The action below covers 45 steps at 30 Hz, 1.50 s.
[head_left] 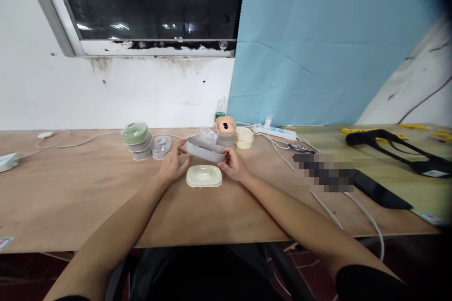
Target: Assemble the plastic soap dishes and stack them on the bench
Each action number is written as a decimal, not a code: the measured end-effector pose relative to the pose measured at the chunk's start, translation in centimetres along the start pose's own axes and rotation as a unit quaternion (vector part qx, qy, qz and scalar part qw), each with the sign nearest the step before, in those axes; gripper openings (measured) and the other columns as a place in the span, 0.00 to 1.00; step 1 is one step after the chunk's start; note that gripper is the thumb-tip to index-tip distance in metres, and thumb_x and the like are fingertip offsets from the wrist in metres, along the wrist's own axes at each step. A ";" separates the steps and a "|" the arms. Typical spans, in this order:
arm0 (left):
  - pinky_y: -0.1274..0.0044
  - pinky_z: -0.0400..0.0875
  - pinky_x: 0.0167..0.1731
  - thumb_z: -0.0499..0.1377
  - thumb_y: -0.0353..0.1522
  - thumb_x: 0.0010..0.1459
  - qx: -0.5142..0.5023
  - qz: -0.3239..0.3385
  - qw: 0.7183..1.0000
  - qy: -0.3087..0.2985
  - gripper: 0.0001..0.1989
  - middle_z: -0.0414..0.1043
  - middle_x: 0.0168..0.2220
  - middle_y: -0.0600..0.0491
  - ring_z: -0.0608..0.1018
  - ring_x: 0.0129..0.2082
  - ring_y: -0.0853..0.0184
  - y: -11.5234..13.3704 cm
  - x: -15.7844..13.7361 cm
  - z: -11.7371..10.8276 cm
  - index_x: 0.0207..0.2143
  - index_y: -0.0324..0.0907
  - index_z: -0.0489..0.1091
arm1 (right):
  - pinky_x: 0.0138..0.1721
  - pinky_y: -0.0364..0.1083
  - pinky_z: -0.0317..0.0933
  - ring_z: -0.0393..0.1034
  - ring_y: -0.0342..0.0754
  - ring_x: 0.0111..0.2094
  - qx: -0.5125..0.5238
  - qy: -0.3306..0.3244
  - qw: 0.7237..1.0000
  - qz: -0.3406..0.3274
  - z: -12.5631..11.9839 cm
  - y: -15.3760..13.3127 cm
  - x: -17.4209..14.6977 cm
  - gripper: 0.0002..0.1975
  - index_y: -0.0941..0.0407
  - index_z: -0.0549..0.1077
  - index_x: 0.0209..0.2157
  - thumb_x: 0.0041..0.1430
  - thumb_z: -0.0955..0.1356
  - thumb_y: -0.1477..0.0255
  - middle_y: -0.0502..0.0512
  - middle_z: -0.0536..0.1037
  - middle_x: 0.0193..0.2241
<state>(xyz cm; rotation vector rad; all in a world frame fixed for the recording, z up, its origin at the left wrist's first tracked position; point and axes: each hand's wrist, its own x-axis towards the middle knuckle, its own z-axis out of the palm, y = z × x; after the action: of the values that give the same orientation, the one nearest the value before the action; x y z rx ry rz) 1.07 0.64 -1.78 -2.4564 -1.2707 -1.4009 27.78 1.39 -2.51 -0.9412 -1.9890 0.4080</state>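
Observation:
A grey oval plastic frame with a slot in its side [205, 150] is held tilted above the table. My right hand [233, 164] pinches its right end between thumb and fingers. At its left end is my left hand [174, 161], thumb and fingers apart; whether a fingertip touches the frame, I cannot tell. Just below, between my hands, a cream oval tray with a raised rim [204, 176] lies on the tabletop.
Behind my hands stand a peach-topped stack [226, 125], cream pieces [244, 137] and clear plastic [208, 135]. To the left are a green-topped stack [136, 133] and a grey box [162, 146]. A power strip [275, 132], cables and a black device [381, 190] lie right.

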 end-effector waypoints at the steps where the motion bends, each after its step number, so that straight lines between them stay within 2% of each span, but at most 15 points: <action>1: 0.67 0.72 0.45 0.54 0.36 0.59 0.004 -0.004 1.000 0.000 0.32 0.59 0.59 0.40 0.74 0.44 0.63 -0.1 0.0 0.0 0.62 0.42 0.45 | 0.26 0.44 0.58 0.62 0.45 0.23 -0.005 -0.012 1.000 0.002 0.0 0.0 -0.1 0.25 0.54 0.61 0.44 0.51 0.67 0.53 0.47 0.67 0.22; 3: 0.67 0.70 0.47 0.54 0.34 0.58 0.009 0.003 1.000 -0.013 0.30 0.59 0.59 0.41 0.73 0.48 0.61 -0.4 0.1 0.0 0.61 0.42 0.48 | 0.27 0.44 0.58 0.62 0.45 0.22 -0.023 -0.026 0.999 0.008 -0.1 0.1 -0.1 0.24 0.53 0.62 0.44 0.49 0.69 0.56 0.46 0.67 0.21; 6: 0.69 0.70 0.47 0.52 0.32 0.58 0.010 0.019 0.999 -0.028 0.25 0.57 0.60 0.42 0.71 0.51 0.60 -0.4 0.2 -0.3 0.58 0.42 0.56 | 0.29 0.45 0.60 0.66 0.47 0.26 -0.034 -0.010 0.999 -0.003 0.0 0.1 0.1 0.22 0.54 0.63 0.47 0.53 0.67 0.61 0.50 0.71 0.25; 8: 0.69 0.70 0.46 0.52 0.33 0.59 0.015 0.017 0.999 -0.035 0.22 0.62 0.56 0.43 0.73 0.46 0.62 -0.2 0.3 -0.5 0.56 0.42 0.59 | 0.31 0.45 0.61 0.67 0.48 0.28 -0.026 0.009 1.000 -0.003 -0.1 0.1 0.2 0.22 0.55 0.62 0.50 0.56 0.64 0.61 0.53 0.73 0.29; 10: 0.69 0.70 0.43 0.53 0.37 0.60 0.029 0.017 0.998 -0.057 0.19 0.70 0.46 0.45 0.74 0.40 0.63 0.1 0.4 -0.7 0.52 0.41 0.63 | 0.30 0.45 0.61 0.68 0.49 0.29 -0.015 0.025 0.999 0.021 -0.2 0.2 0.3 0.21 0.55 0.64 0.49 0.59 0.62 0.59 0.54 0.74 0.29; 13: 0.69 0.68 0.39 0.53 0.45 0.59 0.048 0.030 0.994 -0.098 0.18 0.72 0.33 0.48 0.74 0.34 0.62 0.3 0.5 -1.0 0.42 0.40 0.69 | 0.27 0.44 0.58 0.66 0.48 0.26 0.002 0.034 0.998 0.060 -0.4 0.4 0.6 0.20 0.56 0.69 0.39 0.60 0.60 0.54 0.52 0.71 0.23; 17: 0.71 0.65 0.37 0.48 0.47 0.62 0.039 0.044 0.990 -0.130 0.20 0.72 0.30 0.49 0.74 0.32 0.63 0.1 0.4 -1.2 0.35 0.41 0.69 | 0.24 0.42 0.52 0.62 0.44 0.23 0.014 0.031 0.997 0.074 -0.5 0.6 1.0 0.27 0.57 0.65 0.22 0.60 0.58 0.49 0.51 0.68 0.18; 20: 0.73 0.63 0.33 0.46 0.46 0.63 0.037 0.056 0.986 -0.150 0.22 0.71 0.28 0.50 0.73 0.30 0.65 -0.1 0.4 -1.2 0.30 0.40 0.68 | 0.22 0.42 0.51 0.61 0.43 0.20 0.032 -0.022 0.993 0.114 -0.4 0.8 1.2 0.30 0.57 0.62 0.17 0.60 0.56 0.47 0.51 0.66 0.15; 25: 0.76 0.59 0.29 0.45 0.46 0.63 0.045 0.057 0.976 -0.203 0.24 0.69 0.24 0.51 0.70 0.26 0.67 -0.2 0.6 -1.3 0.24 0.40 0.66 | 0.20 0.41 0.51 0.59 0.42 0.15 0.062 -0.134 0.969 0.197 -0.5 0.8 1.1 0.31 0.56 0.64 0.17 0.59 0.56 0.46 0.49 0.64 0.11; 33: 0.78 0.55 0.25 0.45 0.47 0.63 0.044 0.040 0.961 -0.269 0.25 0.68 0.22 0.52 0.67 0.22 0.70 0.0 0.6 -1.6 0.22 0.40 0.65 | 0.21 0.42 0.54 0.59 0.41 0.14 0.007 -0.244 0.944 0.221 -1.5 -0.1 1.3 0.32 0.57 0.66 0.16 0.59 0.57 0.47 0.51 0.66 0.11; 38: 0.78 0.55 0.25 0.44 0.44 0.64 0.040 0.030 0.951 -0.306 0.26 0.68 0.20 0.52 0.66 0.21 0.72 0.0 0.6 -1.6 0.20 0.39 0.65 | 0.25 0.42 0.55 0.63 0.43 0.17 -0.054 -0.260 0.943 0.199 -1.5 -0.2 1.3 0.33 0.58 0.67 0.15 0.60 0.56 0.48 0.53 0.69 0.13; 45: 0.77 0.53 0.23 0.46 0.43 0.63 0.055 0.019 0.936 -0.347 0.25 0.70 0.21 0.51 0.67 0.20 0.71 0.5 0.9 -1.9 0.20 0.39 0.67 | 0.28 0.43 0.53 0.64 0.44 0.20 -0.115 -0.270 0.939 0.179 -1.7 -0.8 1.5 0.33 0.58 0.67 0.14 0.62 0.54 0.50 0.54 0.70 0.14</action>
<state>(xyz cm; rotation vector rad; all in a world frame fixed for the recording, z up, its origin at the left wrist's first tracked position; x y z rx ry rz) 0.33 0.14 0.18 -2.9776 -1.3186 -0.4119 28.29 1.91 -0.22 -1.4730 -2.3939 0.7076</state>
